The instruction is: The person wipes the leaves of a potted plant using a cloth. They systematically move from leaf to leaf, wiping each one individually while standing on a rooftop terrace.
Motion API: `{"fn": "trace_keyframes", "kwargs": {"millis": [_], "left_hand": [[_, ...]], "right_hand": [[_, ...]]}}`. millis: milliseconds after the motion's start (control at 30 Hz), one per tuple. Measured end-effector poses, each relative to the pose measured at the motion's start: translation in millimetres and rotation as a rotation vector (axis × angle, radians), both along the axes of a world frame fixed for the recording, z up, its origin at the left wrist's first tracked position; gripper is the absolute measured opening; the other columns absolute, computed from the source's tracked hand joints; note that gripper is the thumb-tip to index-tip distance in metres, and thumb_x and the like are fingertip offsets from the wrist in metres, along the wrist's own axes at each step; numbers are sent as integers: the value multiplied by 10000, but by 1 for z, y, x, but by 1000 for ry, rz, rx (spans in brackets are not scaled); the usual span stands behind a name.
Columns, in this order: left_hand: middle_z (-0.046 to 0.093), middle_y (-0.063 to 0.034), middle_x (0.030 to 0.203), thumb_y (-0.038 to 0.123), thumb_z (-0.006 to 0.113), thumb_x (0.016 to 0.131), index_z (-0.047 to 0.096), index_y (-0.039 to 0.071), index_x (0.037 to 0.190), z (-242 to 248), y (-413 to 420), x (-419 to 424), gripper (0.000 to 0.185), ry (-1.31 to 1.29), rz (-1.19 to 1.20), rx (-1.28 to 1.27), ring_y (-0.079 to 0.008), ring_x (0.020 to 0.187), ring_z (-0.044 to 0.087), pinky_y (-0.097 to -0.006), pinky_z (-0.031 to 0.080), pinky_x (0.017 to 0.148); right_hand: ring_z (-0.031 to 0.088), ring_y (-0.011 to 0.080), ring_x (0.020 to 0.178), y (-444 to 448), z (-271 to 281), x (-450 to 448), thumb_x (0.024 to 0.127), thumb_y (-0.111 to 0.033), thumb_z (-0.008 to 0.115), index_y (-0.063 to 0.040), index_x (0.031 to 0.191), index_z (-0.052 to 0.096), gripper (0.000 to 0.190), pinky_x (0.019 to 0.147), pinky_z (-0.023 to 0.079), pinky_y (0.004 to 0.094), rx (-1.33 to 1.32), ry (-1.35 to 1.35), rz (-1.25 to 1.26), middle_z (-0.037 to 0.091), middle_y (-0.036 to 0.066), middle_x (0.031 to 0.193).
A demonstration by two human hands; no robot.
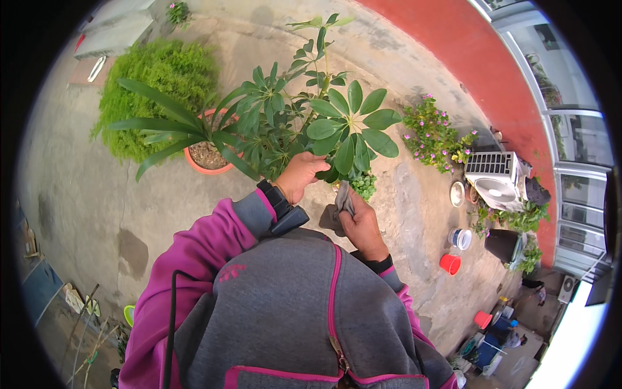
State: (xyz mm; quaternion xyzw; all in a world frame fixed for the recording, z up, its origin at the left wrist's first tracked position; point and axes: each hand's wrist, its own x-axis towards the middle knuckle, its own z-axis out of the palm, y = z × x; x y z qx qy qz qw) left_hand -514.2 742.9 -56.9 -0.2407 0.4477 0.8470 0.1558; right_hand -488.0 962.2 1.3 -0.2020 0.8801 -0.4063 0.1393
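My left hand (297, 176) reaches in at the lower side of a potted schefflera, its thumb and fingers at a dark green leaf (329, 174); some fingers are hidden by foliage. Just to the right, my right hand (364, 228) grips a crumpled grey cloth (343, 198), whose upper end comes close to the lower leaves. Over both hands spreads a large whorl of glossy schefflera leaves (352, 121). The tall stem (324, 85) with more leaf clusters rises behind. Its pot is hidden.
At left, a strap-leaved plant grows in an orange pot (210, 163) before a feathery green bush (155, 92). Pink-flowered plants (430, 131), an air-conditioner unit (493, 182), a white bucket (460, 238) and a red bucket (450, 264) stand to the right on concrete ground (180, 209).
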Motion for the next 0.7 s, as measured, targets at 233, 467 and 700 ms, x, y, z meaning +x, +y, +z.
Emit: {"fn": "trace_keyframes", "kwargs": {"millis": [233,467,700], "left_hand": [[709,-40,893,372,720,947,660,105,931,17,3,8,274,-118,-239,-132,-166,779,663,-357,533,697],[761,-104,985,339,635,1033,680,62,1068,40,-2,9,284,-49,-402,8,-165,699,691,-322,564,620],[753,-133,1147,238,650,1043,546,19,1487,25,-2,6,505,-12,-320,39,-171,781,720,-332,599,655]], "right_hand": [[720,206,957,18,14,-14,904,-32,599,28,1492,544,594,875,581,337,-174,-136,-356,746,146,1077],[683,170,1018,20,7,-46,889,-4,584,13,1372,629,485,937,546,311,-386,-375,-477,736,65,1139],[697,189,992,7,-9,-59,914,6,579,11,1361,618,449,900,566,321,-599,-582,-470,726,80,1141]]}}
